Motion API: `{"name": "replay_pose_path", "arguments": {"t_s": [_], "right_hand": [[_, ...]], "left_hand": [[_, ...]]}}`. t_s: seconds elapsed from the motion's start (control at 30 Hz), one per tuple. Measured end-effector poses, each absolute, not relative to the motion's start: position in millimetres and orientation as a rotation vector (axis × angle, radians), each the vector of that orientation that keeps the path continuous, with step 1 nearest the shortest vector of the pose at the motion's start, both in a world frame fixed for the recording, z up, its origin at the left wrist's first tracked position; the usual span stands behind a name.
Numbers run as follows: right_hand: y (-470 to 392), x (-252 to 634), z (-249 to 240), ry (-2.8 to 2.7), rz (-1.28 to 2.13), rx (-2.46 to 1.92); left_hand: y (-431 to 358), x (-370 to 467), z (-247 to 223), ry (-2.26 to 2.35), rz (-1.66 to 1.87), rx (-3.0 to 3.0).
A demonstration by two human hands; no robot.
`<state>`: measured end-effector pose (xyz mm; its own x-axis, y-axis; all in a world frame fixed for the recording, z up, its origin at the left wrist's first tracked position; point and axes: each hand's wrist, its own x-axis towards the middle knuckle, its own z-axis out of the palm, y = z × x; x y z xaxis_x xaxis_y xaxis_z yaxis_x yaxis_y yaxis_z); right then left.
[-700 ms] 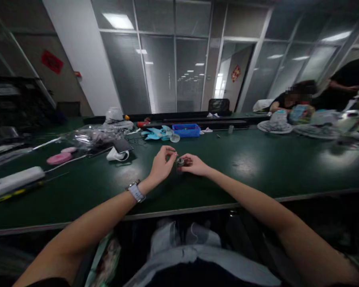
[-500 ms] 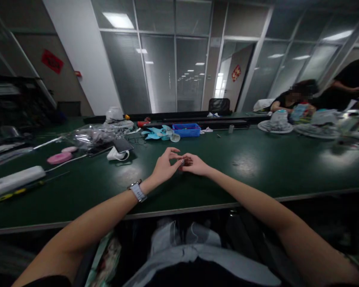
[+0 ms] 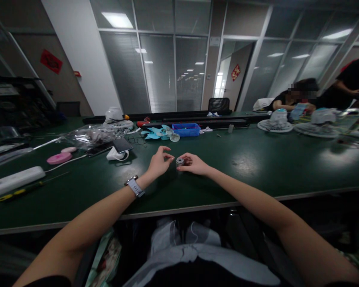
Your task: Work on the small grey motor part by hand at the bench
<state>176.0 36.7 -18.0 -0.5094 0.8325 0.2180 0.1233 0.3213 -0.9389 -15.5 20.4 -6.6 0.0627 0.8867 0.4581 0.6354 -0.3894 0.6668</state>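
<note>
A small grey metal cylinder (image 3: 180, 161), perhaps a little motor, stands with its round end up on the green table. My right hand (image 3: 194, 164) has fingers and thumb closed around its right side. Just left of it, a short gap away, is my left hand (image 3: 160, 163). Its thumb and a fingertip come close together in a pinch while another finger stretches out above them. Whatever might sit in that pinch is too small to make out.
A blue basket (image 3: 186, 130), light-blue fan blades (image 3: 158, 132) and another small cylinder (image 3: 230, 128) lie further back. To the left are a white power strip (image 3: 16, 181), a screwdriver (image 3: 14, 194), a phone (image 3: 122, 145) and clear plastic wrap (image 3: 91, 137). Co-workers sit and stand at right.
My left hand has drawn back to the left, off the metal cylinder, whose top now shows. My right hand stays on it in nearly the same place.
</note>
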Motion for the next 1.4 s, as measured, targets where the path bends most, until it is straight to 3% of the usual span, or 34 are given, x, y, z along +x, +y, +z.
{"name": "replay_pose_path", "arguments": {"t_s": [0.2,0.47,0.87,1.4], "right_hand": [[35.5,175.9,-15.6,-1.873,1.213,-0.864],[36.8,176.0,-16.8,-1.844,1.246,-0.845],[40.0,175.8,-21.0,-1.836,1.256,-0.821],[39.7,176.6,-20.4,-1.827,1.264,-0.81]], "left_hand": [[21.2,-16.8,-20.3,1.634,0.93,2.145],[17.1,-16.6,-17.6,1.716,0.844,2.272],[3.7,-3.0,0.6,1.356,1.565,2.224],[-0.9,3.2,1.0,1.181,1.507,2.267]]}}
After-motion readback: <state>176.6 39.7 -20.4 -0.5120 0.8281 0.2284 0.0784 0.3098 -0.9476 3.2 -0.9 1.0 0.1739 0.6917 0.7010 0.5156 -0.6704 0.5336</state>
